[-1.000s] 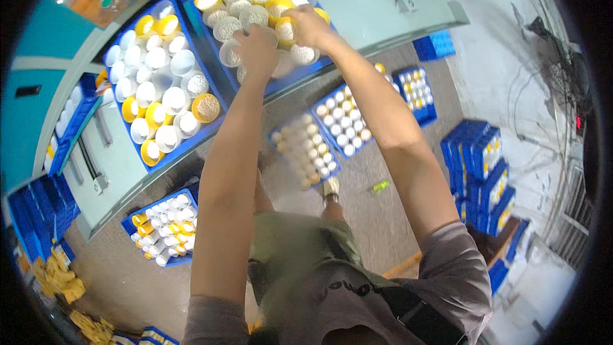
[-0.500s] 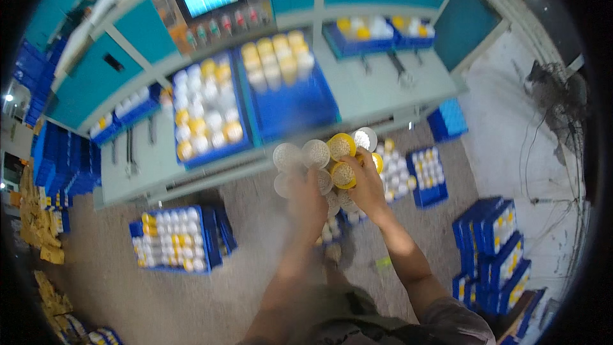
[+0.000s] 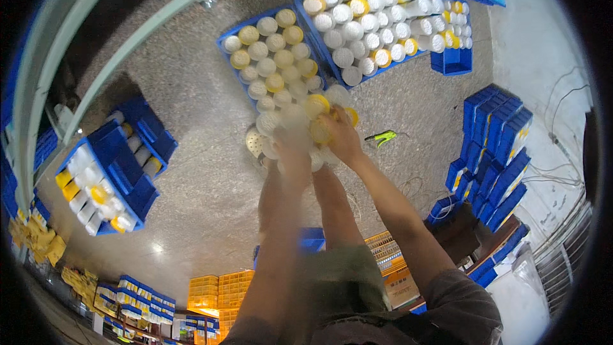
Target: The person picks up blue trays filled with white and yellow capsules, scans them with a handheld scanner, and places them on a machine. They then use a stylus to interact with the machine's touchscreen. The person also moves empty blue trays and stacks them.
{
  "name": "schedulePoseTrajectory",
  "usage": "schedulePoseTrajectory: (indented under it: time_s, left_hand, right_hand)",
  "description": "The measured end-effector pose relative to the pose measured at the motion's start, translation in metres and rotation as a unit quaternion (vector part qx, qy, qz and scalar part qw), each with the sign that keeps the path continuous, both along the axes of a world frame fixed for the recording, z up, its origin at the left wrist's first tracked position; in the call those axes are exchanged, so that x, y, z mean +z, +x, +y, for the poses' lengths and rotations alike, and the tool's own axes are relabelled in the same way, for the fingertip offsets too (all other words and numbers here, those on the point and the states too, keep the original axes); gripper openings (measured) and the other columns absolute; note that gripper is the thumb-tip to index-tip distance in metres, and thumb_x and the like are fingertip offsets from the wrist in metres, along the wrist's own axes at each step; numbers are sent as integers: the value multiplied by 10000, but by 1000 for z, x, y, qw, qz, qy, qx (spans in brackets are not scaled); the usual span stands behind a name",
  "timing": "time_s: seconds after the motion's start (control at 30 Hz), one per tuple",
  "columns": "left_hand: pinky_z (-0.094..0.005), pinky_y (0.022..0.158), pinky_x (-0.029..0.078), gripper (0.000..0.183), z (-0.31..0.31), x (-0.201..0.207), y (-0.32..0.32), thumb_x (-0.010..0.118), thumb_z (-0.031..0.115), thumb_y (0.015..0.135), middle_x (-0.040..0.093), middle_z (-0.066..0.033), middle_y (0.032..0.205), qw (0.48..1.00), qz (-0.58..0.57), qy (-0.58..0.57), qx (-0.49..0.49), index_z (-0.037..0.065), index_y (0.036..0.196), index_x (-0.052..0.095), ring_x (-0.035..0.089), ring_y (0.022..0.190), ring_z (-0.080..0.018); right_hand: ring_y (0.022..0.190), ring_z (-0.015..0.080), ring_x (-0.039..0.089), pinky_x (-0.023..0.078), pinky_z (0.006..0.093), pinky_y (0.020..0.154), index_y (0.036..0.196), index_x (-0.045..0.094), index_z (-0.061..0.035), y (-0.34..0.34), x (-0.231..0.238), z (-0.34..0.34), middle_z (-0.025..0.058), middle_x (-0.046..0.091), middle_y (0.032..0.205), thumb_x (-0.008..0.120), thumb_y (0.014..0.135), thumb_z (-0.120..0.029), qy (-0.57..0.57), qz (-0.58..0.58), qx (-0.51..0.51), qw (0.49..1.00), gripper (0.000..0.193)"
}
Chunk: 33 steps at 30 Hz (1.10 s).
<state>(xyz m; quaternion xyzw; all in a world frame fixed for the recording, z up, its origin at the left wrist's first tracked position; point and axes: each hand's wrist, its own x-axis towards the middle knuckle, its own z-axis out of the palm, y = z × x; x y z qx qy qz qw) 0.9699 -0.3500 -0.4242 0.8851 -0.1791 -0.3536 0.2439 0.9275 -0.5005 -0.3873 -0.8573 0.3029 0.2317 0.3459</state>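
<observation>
At the left, on the floor point(image 3: 191, 134), there is a blue tray point(image 3: 128, 176) with white and yellow cylinders inside. More to the right lies the middle tray point(image 3: 221, 39), filled with rows of pale and yellow cups. In front of its near edge is my left hand point(image 3: 290, 148), at the left side of a bunch of cups point(image 3: 320, 131), clear and yellow; the hand is blurred, so I cannot tell how its fingers are placed. At the right side of this bunch my right hand point(image 3: 343, 137) has its fingers clamped on the cups. Beyond, just beside the middle tray, is the second tray point(image 3: 377, 74), also full. Nearer lies a green tool point(image 3: 383, 137), then stacked blue trays point(image 3: 488, 144).
</observation>
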Motion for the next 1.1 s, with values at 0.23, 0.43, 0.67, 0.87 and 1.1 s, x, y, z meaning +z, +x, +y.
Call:
schedulePoseTrajectory:
  time_s: [0.23,0.43,0.67,0.87,1.1]
  left_hand:
    - [-482,999,423,830,-19,-119,31,619,-158,632,229,-198,1422,994,-56,-29,87,166,1374,434,308,1282,-439]
    - [-469,1028,425,943,4,-131,28,625,-166,664,158,-201,1482,991,22,81,108,215,1467,310,303,1301,-439]
    - [-479,1036,419,1025,-20,-119,29,630,-160,682,0,-223,1556,992,72,-12,99,234,1519,189,146,1414,-461]
    - [-411,1046,423,1039,-12,-117,30,631,-149,695,-50,-228,1559,992,88,-22,87,205,1531,125,188,1410,-446]
    - [-367,976,451,789,-20,-43,37,630,-54,753,364,-219,1395,968,201,-69,134,76,1453,292,447,1237,-353]
  right_hand:
    - [1245,396,460,437,414,992,1229,599,-123,20,-150,-15,195,387,1420,590,813,-46,-20,-93,-28,995,424]
    - [1244,359,463,464,435,969,1301,500,-161,8,-172,0,159,295,1475,605,756,4,-92,-51,3,994,580]
    - [1222,384,461,488,428,946,1410,404,-179,18,-159,3,170,338,1425,537,837,-3,-6,23,-64,998,614]
    - [1185,399,485,517,427,899,1409,403,-156,18,-154,1,169,316,1444,512,830,6,-75,-19,34,996,610]
    - [1199,367,513,435,427,1011,1467,333,-153,23,-50,1,161,353,1468,508,848,-25,55,81,-32,995,656]
